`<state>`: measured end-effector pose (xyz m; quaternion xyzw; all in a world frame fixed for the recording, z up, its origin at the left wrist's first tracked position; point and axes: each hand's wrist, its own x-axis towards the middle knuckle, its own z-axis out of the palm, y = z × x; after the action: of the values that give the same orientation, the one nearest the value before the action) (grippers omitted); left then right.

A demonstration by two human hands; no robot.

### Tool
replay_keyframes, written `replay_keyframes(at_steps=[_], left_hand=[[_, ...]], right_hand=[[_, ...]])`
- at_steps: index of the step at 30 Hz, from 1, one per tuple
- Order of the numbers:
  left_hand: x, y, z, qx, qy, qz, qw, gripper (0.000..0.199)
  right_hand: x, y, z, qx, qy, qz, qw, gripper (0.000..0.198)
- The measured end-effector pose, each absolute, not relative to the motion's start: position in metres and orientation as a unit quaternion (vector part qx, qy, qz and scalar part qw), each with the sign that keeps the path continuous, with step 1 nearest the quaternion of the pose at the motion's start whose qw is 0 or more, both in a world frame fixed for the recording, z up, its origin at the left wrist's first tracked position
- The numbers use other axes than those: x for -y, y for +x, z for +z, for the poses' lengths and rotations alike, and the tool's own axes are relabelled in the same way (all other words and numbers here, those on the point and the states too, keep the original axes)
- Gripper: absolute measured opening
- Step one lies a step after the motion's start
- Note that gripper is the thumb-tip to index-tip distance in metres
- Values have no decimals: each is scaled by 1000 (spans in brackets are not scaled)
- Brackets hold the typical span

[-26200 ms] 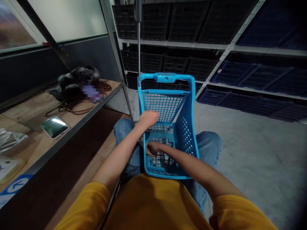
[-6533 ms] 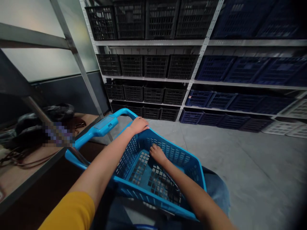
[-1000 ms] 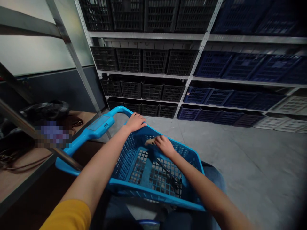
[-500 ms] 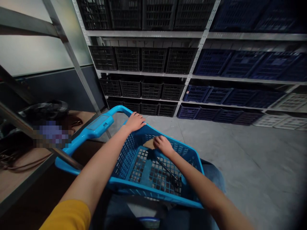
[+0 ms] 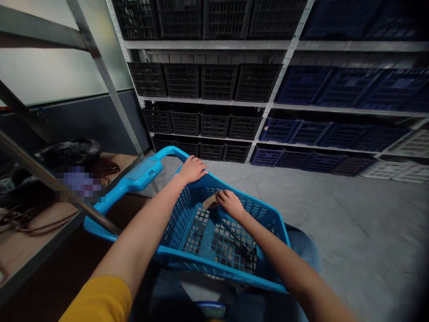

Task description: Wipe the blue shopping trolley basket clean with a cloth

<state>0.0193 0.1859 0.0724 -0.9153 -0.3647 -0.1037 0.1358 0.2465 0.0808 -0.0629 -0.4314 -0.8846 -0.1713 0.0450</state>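
A blue plastic shopping cart (image 5: 206, 241) with a lattice basket stands in front of me. My left hand (image 5: 193, 169) rests over its far rim near the handle (image 5: 142, 174), fingers curled round the edge. Inside the basket, my right hand (image 5: 230, 203) is closed on a tan cloth (image 5: 210, 201), held against the inner face of the far wall. The cloth's other end lies hidden under my fingers. A thin dark rod (image 5: 236, 235) shows at the basket floor; whether it lies in or beneath the basket I cannot tell.
Shelves against the wall hold black crates (image 5: 217, 82), blue crates (image 5: 304, 87) and white crates (image 5: 385, 169). At left, a metal frame (image 5: 110, 85) crosses over a wooden bench (image 5: 50, 228) with a dark bag and cords. Grey floor (image 5: 338, 214) stretches to the right.
The view has shifted slightly, so everything sits a little further right. The tan cloth looks more folded and narrower below my right hand. My left hand keeps its hold on the rim.
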Motion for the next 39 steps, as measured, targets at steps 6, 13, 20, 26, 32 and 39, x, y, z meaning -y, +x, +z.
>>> replay_keyframes(at_steps=[6, 13, 20, 26, 32, 39], left_hand=[[-185, 18, 73, 367, -916, -95, 128, 31], [-186, 17, 73, 367, -914, -104, 136, 31], [-187, 17, 73, 375, -913, -100, 125, 32], [-189, 18, 75, 376, -914, -102, 112, 30], [-190, 17, 76, 390, -910, -119, 72, 28], [-193, 17, 74, 390, -911, -121, 59, 27]], right_hand=[[-60, 242, -123, 915, -377, -90, -113, 19], [-100, 217, -54, 900, -406, -159, 16, 22], [-82, 208, -119, 919, -373, -83, -96, 20], [-113, 194, -60, 917, -373, -142, 4, 23], [-124, 179, -67, 918, -374, -134, 9, 24], [-124, 172, -102, 929, -356, -98, -35, 17]])
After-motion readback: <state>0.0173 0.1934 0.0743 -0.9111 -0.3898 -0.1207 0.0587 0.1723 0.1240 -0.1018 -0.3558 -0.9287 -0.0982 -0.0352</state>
